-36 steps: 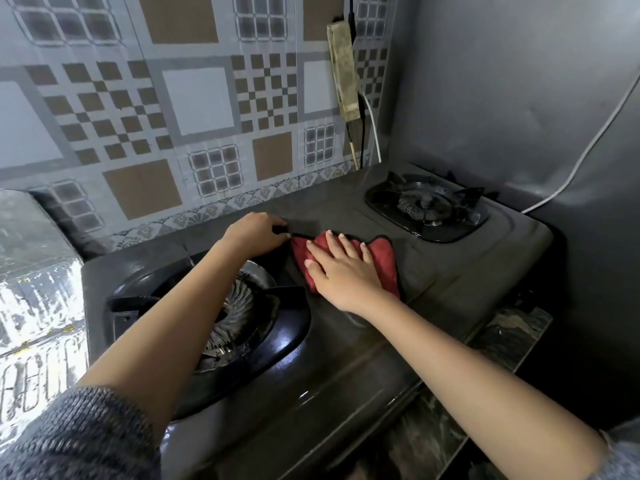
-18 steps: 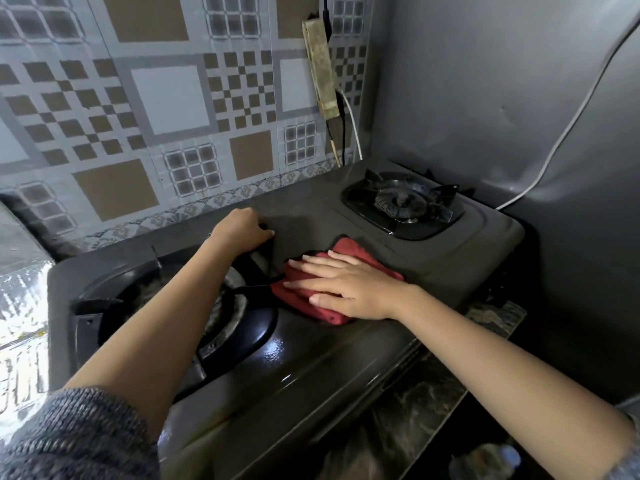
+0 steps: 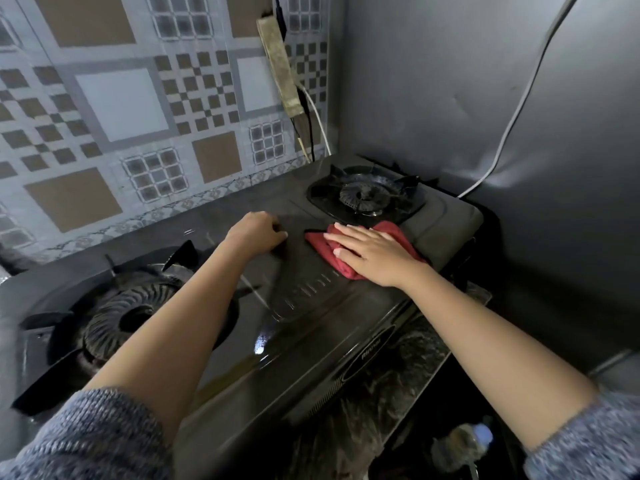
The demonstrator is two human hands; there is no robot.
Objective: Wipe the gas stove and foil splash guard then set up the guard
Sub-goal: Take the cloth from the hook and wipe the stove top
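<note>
- Nearest, at the bottom corners: two grey knit sleeves (image 3: 69, 441), with bare forearms reaching forward out of them.
- Bottom right, low in shadow: a blurred bottle (image 3: 465, 441), too dim for detail.
- Just beyond: a dark marbled table (image 3: 408, 372) carrying a glossy black two-burner stove (image 3: 311, 317), front panel toward the viewer.
- Left side of the stove: a large burner (image 3: 128, 306) with a ribbed round cap and black pan prongs, partly hidden behind the left forearm.
- Middle of the stove top: left hand (image 3: 256, 233), knuckles up, resting on the surface, fingers curled under; grip closed, contents impossible to tell.
- Just to its right, across a narrow strip of bare stove: right hand (image 3: 370, 254), palm down, fingers straight, pressing flat on a red cloth (image 3: 394, 231); grip open, nothing pinched.
- Cloth crumpled on the stove top between the two burners, nearer the right one, far edge just beside that burner's tray.
- Farther back on the right: a small burner (image 3: 363, 195) with black prongs.
- Behind the stove: a tiled wall (image 3: 121, 116) in brown, white and grey squares, with a grimy power strip (image 3: 280, 67) hanging tilted on it.
- Far right: a plain grey panel (image 3: 450, 81), slightly dented, with a white cable (image 3: 519, 109) running down across it to the stove's back corner.
</note>
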